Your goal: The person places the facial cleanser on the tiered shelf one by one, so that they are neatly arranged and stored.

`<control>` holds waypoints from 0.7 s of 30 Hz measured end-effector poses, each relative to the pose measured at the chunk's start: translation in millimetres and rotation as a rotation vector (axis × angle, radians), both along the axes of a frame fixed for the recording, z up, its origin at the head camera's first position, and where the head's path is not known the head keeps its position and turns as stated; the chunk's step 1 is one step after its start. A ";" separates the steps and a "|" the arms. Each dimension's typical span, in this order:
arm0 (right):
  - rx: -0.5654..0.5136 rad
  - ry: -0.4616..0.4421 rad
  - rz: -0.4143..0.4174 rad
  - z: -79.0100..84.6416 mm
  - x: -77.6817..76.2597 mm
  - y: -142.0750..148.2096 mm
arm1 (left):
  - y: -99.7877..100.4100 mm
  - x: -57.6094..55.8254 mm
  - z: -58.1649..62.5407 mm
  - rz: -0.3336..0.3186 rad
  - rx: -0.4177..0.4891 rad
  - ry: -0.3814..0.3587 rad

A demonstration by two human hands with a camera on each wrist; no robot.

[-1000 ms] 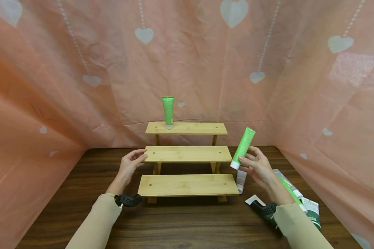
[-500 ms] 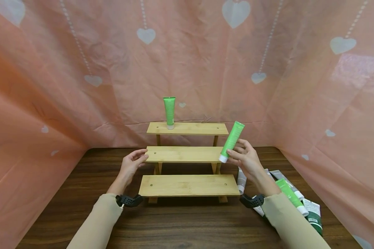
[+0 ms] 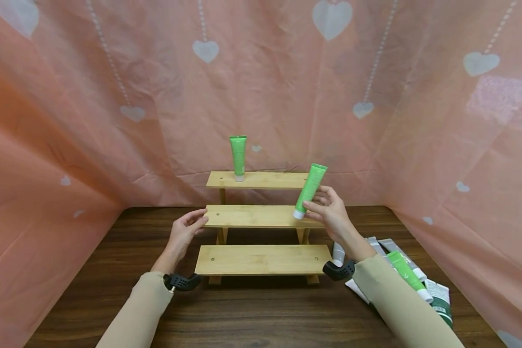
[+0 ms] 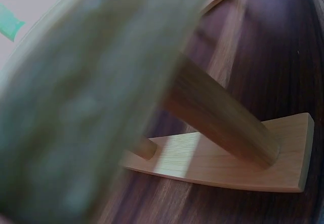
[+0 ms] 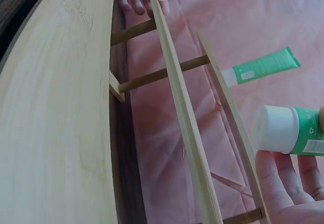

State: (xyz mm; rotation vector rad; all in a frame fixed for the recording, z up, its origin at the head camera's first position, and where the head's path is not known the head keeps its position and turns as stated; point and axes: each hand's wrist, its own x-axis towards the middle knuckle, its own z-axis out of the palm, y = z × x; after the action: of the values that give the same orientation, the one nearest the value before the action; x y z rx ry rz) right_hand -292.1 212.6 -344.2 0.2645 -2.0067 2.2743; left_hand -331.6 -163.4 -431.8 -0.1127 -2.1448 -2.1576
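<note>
While the left hand (image 3: pixel 184 233) grips the middle shelf (image 3: pixel 253 215) by its left end, the right hand (image 3: pixel 334 213), pinching a tilted green tube (image 3: pixel 311 188) aloft near the other end, should probably straighten it cap-down before lowering.

A pink cloth (image 3: pixel 269 101), creased in places, hangs behind the table (image 3: pixel 243 314) and along both its sides, turning a deeper orange toward the left and bearing a pale bright patch (image 3: pixel 500 99) high on the right. White hearts (image 3: pixel 206 51) mark it, several of the upper ones hanging from dotted lines (image 3: pixel 382 48), while smaller hearts (image 3: pixel 463 186) sit lower on the side walls and one shows low at the back. The table is dark brown with streaky wood grain, and its far edge lies against or near the cloth.
</note>
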 end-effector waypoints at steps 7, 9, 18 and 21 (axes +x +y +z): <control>0.002 0.003 -0.010 6.0 -16.9 -14.1 | 2.6 -0.3 0.3 0.008 0.005 0.007; 0.014 0.000 -0.017 8.1 -20.8 -17.8 | 3.3 0.0 -0.1 0.008 0.018 0.005; 0.026 0.017 -0.054 22.7 -40.9 -32.6 | 4.7 -0.6 -1.8 0.005 0.034 0.007; 0.005 0.035 -0.049 29.3 -50.7 -40.1 | 4.4 -1.4 -0.8 0.011 0.036 0.019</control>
State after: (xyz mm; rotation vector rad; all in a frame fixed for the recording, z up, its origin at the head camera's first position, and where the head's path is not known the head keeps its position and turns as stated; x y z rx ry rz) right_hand -342.8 172.5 -314.9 0.2511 -1.9799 2.2198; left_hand -333.0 -159.0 -432.6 -0.1182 -2.0907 -2.1791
